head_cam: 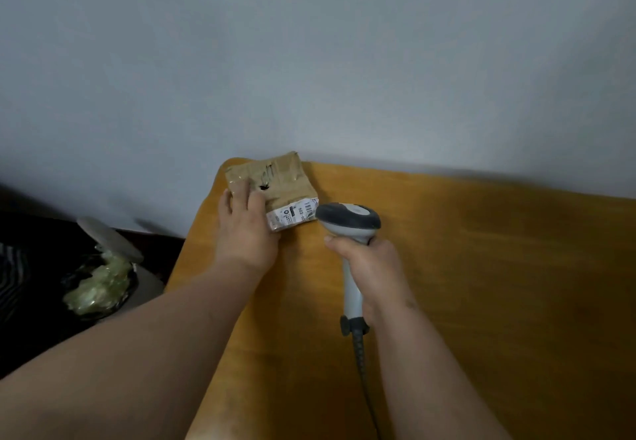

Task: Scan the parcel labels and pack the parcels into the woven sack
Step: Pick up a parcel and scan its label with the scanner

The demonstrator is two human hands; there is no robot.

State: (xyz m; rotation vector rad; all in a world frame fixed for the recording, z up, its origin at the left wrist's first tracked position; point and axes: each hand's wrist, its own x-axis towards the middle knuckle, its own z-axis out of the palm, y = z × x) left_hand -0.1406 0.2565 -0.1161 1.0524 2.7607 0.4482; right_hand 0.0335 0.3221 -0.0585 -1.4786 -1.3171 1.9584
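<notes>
Parcel (275,186): brown, taped, lying flat at the far left corner of the table (481,267), close against the wall; white label (292,215) on the near edge, facing up and toward the scanner.
Left hand (246,229): laid over the near left part of the parcel, fingers spread fairly straight on top, pressing rather than gripping; probably there to stop the parcel sliding and to keep the label uncovered.
Right hand (373,269): wrapped tight round the handle of the scanner (347,223), thumb up near the neck.
Scanner: just right of the parcel, head right beside the label's corner and tipped toward it; coiled cable trailing back toward the near table edge.
Step in hand: lining up for a read, by the look of it; no beam or light visible, so whether the scan is firing cannot be told.
Sack: not clearly in view; dark clutter with crumpled pale plastic (99,284) left of the parcel, below table level, too murky to name.
</notes>
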